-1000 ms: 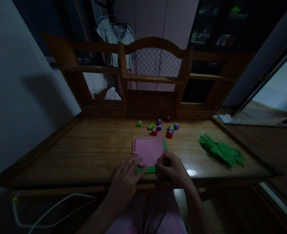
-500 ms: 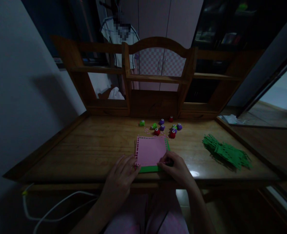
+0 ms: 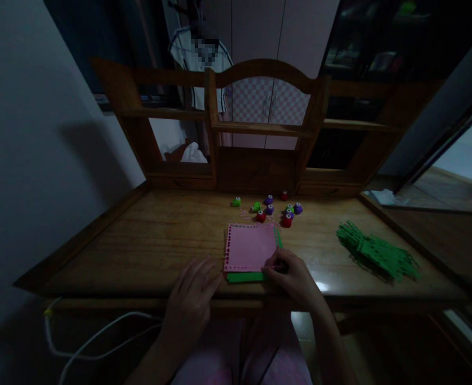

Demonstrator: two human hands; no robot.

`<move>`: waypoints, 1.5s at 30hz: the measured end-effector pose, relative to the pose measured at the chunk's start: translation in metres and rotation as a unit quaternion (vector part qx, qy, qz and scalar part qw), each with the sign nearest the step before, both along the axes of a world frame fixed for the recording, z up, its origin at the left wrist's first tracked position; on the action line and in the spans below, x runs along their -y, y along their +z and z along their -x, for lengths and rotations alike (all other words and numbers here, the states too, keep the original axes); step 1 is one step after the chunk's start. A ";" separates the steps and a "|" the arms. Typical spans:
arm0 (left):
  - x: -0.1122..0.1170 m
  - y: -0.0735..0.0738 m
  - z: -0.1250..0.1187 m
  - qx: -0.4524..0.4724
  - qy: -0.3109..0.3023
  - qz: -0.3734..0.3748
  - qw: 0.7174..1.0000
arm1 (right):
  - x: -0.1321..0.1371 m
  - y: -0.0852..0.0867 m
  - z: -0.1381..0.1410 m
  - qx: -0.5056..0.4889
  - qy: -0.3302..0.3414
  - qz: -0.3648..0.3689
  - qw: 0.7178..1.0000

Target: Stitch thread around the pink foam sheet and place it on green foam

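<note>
A pink sheet [image 3: 250, 247] with punched edges lies on a green sheet [image 3: 244, 277] near the front of the wooden desk [image 3: 155, 240]. My right hand [image 3: 294, 278] rests at the sheets' near right corner, fingers curled and pinching the pink sheet's edge. To the left of the sheets, my left hand [image 3: 190, 297] lies over the desk's front edge with fingers spread, holding nothing and clear of the paper.
Several small red, purple and green punches [image 3: 273, 208] sit behind the sheets. A pile of green cut paper [image 3: 374, 251] lies at the right. A wooden hutch [image 3: 255, 133] stands at the back. A white cable [image 3: 99, 337] hangs below the desk on the left.
My left hand has slid left and back off the sheets toward the desk edge. My right hand stays at the near right corner. The view has shifted slightly.
</note>
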State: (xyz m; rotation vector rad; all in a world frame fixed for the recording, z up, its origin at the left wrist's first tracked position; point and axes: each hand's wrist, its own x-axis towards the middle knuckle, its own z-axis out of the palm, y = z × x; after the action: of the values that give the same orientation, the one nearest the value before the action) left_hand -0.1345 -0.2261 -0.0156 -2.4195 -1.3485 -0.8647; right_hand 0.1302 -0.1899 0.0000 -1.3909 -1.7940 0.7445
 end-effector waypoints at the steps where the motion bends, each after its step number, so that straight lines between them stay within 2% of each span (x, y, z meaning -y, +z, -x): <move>1: 0.001 0.005 -0.004 0.010 0.008 -0.005 1.000 | 0.000 0.000 0.000 0.004 0.001 -0.002 1.000; 3: 0.003 0.015 -0.015 0.016 0.007 0.000 1.000 | 0.000 0.001 0.000 0.007 0.002 -0.006 1.000; 6: 0.005 0.022 -0.039 -0.021 -0.050 0.032 0.998 | 0.001 0.003 0.001 0.006 0.008 -0.009 1.000; 9: 0.006 0.014 -0.060 -0.052 -0.093 0.068 0.992 | 0.000 0.004 0.001 0.008 0.009 -0.010 1.000; 13: 0.007 -0.005 -0.070 -0.051 -0.084 0.090 0.991 | -0.002 0.003 0.002 -0.001 0.004 -0.027 1.000; 16: 0.010 -0.014 -0.074 -0.031 -0.062 0.081 0.994 | 0.008 0.004 0.003 -0.021 -0.072 -0.100 0.992; 19: 0.014 -0.020 -0.079 -0.012 -0.035 0.067 0.997 | 0.030 0.008 0.005 0.013 -0.168 -0.213 0.963; 22: 0.016 -0.026 -0.084 -0.005 -0.018 0.052 0.998 | 0.052 0.008 0.010 0.130 -0.133 -0.286 0.940; 25: 0.015 -0.032 -0.086 -0.005 -0.015 0.037 0.999 | 0.060 0.005 0.019 0.214 -0.055 -0.292 0.930; 27: 0.015 -0.032 -0.086 -0.012 -0.013 0.034 0.999 | 0.057 0.003 0.023 0.247 -0.030 -0.283 0.926; 32: 0.015 -0.027 -0.086 -0.028 -0.009 0.034 0.999 | 0.049 -0.003 0.022 0.270 -0.030 -0.269 0.924; 39: 0.015 -0.024 -0.086 -0.043 -0.009 0.033 0.998 | 0.050 -0.011 0.008 0.266 -0.043 -0.285 0.920; 45: 0.013 -0.022 -0.082 -0.043 -0.027 0.034 0.998 | 0.050 -0.009 -0.004 0.258 -0.049 -0.289 0.921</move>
State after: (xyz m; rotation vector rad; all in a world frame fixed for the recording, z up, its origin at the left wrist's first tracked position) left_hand -0.0527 -0.2390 -0.0371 -2.5239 -1.3066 -0.7299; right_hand 0.1344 -0.2396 -0.0093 -1.3119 -2.0793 -0.2432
